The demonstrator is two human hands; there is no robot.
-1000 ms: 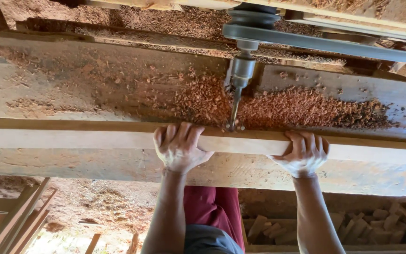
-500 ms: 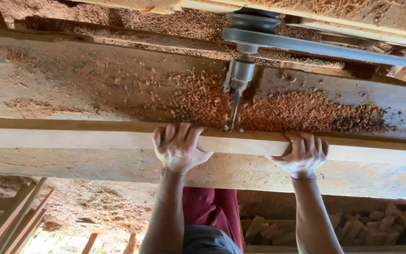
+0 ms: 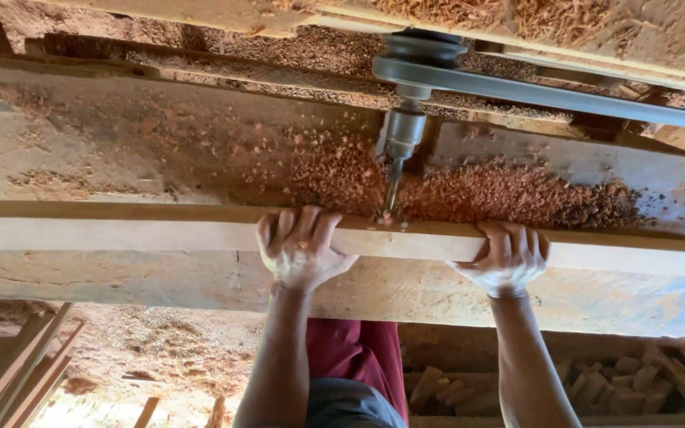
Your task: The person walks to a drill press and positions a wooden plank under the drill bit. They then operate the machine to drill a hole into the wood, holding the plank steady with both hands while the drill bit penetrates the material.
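Both hands, the left hand (image 3: 301, 247) and right hand (image 3: 509, 257), each with grip curled over the long wooden plank (image 3: 120, 232) on the worktop (image 3: 105, 158), press it against the drill bit (image 3: 392, 194), which seems only just entering, so boring looks barely begun.

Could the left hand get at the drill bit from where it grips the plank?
Probably yes: the left hand grips the plank right beside the drill bit, with nothing between them.
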